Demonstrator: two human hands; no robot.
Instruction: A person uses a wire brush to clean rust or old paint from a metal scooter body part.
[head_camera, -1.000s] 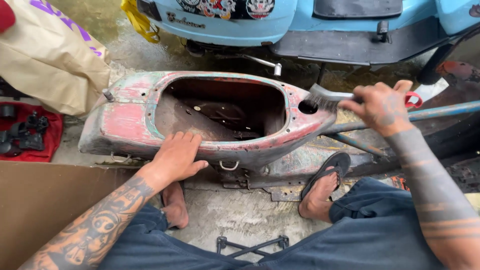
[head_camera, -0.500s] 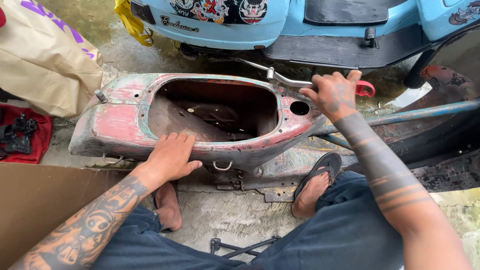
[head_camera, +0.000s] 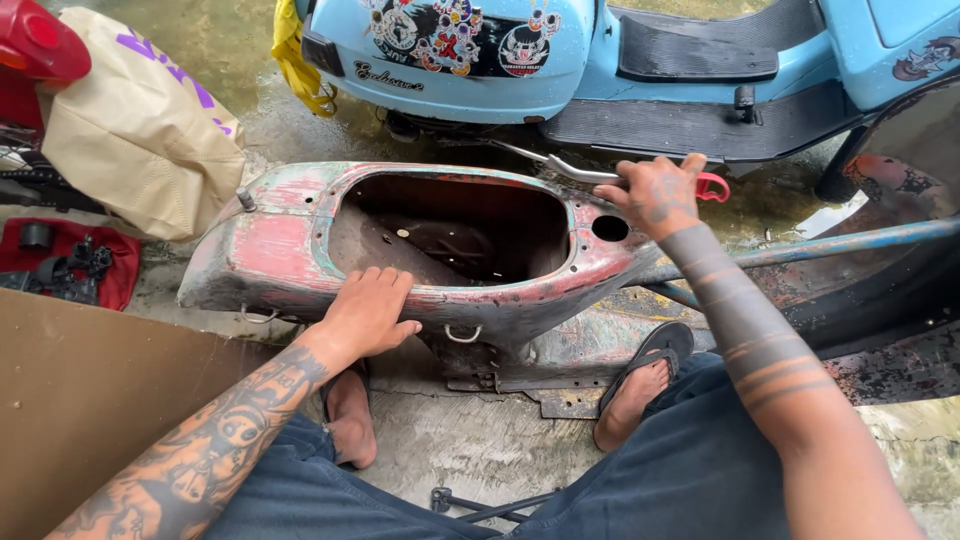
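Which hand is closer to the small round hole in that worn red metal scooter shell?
Right. The right hand grips a brush just beside the round hole; the left hand rests on the shell's near rim, farther off.

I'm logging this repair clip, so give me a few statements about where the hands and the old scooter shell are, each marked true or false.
1. The left hand rests flat on the near rim of the worn red, paint-stripped metal scooter body shell. True.
2. The right hand holds a red-handled wire brush with a metal shank past the shell's far right end. True.
3. The shell lies on a wooden workbench. False: it lies on the wet concrete floor.
4. The light blue scooter with stickers stands beyond the shell. True.
5. The beige fabric bag sits inside the shell's cavity. False: it sits on the floor to the shell's left.
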